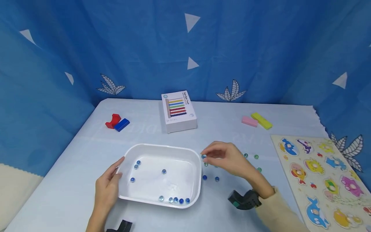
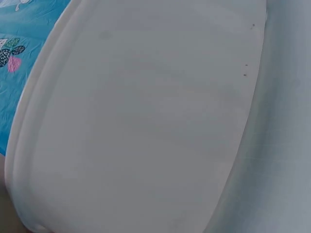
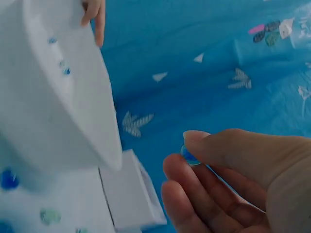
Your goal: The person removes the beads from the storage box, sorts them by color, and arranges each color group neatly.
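Note:
My left hand grips the left rim of a white rectangular tray, thumb toward the inside. The tray's outer wall fills most of the left wrist view. Several blue and clear glass marbles lie in it, one lone marble near the middle and a row along the front wall. Just outside the tray's right rim, my right hand pinches a blue marble between thumb and fingertips. Below that hand, a dark blue marble and another blue marble sit on the table.
Several green marbles lie right of my right hand. Behind the tray stands a white box. Red and blue blocks are back left; pink and yellow-green blocks back right. A picture puzzle board covers the right side.

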`<action>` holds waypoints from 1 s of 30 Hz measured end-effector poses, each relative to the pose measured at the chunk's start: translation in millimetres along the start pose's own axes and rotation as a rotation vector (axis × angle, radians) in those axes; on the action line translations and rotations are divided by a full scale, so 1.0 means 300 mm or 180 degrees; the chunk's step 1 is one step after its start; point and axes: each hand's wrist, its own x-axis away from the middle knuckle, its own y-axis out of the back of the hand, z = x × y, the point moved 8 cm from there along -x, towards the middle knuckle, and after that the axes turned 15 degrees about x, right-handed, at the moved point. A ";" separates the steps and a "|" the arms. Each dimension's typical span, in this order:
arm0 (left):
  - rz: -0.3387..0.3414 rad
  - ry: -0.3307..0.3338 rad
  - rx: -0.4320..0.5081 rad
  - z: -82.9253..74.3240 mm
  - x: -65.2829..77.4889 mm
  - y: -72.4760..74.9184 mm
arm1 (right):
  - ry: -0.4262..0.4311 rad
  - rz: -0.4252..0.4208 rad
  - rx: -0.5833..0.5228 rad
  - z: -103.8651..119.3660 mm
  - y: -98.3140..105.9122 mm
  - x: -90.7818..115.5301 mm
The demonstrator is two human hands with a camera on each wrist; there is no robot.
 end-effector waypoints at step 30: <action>0.0016 0.0101 0.0065 -0.020 0.005 0.001 | -0.0436 -0.0420 0.1035 -0.332 -0.082 0.230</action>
